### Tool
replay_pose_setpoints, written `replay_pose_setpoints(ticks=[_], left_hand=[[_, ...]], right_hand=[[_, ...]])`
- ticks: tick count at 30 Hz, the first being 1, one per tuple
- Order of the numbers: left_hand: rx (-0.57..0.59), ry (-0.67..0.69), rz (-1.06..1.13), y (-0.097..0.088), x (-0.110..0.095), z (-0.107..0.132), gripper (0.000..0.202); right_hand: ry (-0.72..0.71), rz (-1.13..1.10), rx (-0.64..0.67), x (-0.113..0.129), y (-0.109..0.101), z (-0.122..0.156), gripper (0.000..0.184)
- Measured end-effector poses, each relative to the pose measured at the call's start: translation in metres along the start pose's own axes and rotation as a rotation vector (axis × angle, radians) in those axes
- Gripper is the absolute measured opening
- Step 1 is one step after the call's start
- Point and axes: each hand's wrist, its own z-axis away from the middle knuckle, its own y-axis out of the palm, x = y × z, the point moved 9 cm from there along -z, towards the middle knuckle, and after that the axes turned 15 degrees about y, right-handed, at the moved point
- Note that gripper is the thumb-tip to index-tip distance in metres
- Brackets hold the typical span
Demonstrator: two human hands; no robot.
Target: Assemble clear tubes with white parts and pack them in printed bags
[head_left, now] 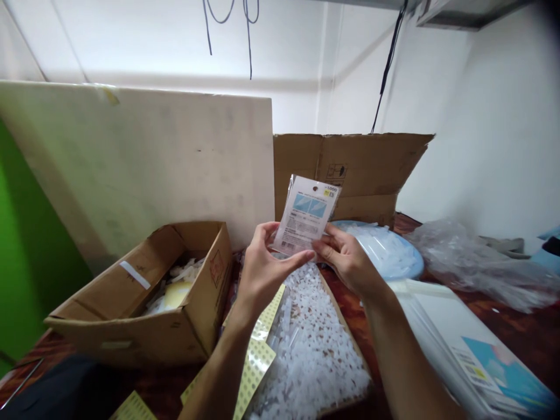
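Observation:
A small printed card packet point(307, 217) in clear plastic, with a hang hole and two blue pictures, is held up in front of me. My left hand point(266, 265) is closed on its lower left edge, the thumb reaching under the bottom. At the lower right edge, my right hand point(343, 254) pinches it between thumb and fingers. Below both hands lies a shallow cardboard tray point(345, 321) filled with many small white translucent pieces point(306, 344). Yellow sheets of round stickers point(256, 373) lie by the tray's left side, partly under my left forearm.
An open cardboard box point(175, 332) with white scraps stands left. On the right are a blue round tray point(411, 254) of clear pieces, a crumpled plastic bag point(476, 256) and a stack of white printed packages point(472, 344). Behind stand a white board point(175, 157) and a cardboard flap point(367, 169).

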Motion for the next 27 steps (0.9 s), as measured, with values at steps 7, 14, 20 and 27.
replay_pose_setpoints(ticks=[7,14,20,27], left_hand=[[-0.035,-0.033,-0.039,-0.005,0.004,0.002,0.054],[-0.008,-0.122,0.109,-0.007,0.007,0.0,0.045],[0.005,-0.149,0.192,-0.007,0.01,0.0,0.036],[0.073,-0.273,0.243,-0.006,0.011,0.003,0.03]], right_hand=[[-0.027,0.07,0.002,-0.002,0.012,-0.002,0.044],[0.004,-0.002,0.05,-0.008,0.014,-0.005,0.041],[0.013,-0.003,0.038,-0.006,0.011,-0.004,0.041],[0.009,-0.025,0.077,-0.004,0.008,-0.001,0.038]])
